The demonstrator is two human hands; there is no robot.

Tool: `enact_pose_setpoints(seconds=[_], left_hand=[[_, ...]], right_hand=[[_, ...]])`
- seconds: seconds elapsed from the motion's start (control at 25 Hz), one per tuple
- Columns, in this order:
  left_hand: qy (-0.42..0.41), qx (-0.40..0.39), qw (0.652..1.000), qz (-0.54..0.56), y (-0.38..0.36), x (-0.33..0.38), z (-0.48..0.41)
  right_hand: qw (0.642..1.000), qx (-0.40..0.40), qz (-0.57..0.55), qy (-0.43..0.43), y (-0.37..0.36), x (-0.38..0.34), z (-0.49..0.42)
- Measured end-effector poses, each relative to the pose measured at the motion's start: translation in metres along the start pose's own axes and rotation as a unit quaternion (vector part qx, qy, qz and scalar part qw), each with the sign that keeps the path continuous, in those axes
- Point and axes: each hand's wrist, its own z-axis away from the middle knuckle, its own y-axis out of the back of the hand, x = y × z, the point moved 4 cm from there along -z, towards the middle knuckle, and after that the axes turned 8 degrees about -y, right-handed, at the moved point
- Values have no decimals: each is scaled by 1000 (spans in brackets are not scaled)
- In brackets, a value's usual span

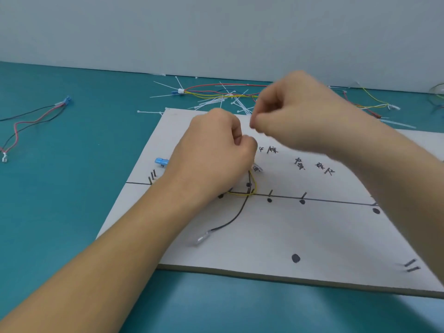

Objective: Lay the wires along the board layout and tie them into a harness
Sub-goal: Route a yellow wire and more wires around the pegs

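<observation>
Behind the board — scattered cable ties

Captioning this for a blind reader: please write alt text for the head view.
Two bare hands work over a white layout board on a teal table: the left hand grips yellow and black wires, the right hand is raised, fingers pinched. Loose cable ties lie behind.

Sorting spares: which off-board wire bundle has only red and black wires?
The far-left bundle; the rear bundle, behind the board, also carries yellow wires.
</observation>
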Motion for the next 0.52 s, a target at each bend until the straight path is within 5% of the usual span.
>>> enact_pose_setpoints(seconds=[0.16, 0.36, 0.52], left_hand=[[-3, -12, 1000, 0, -6, 2, 6], [-5, -18, 1000, -8, -13, -2, 11], [-2, -23, 1000, -9, -16, -4, 12]], right_hand=[[987, 127, 89, 28, -15, 15, -102], [985, 37, 165, -27, -49, 64, -205], [984, 47, 171, -23, -57, 75, -244]])
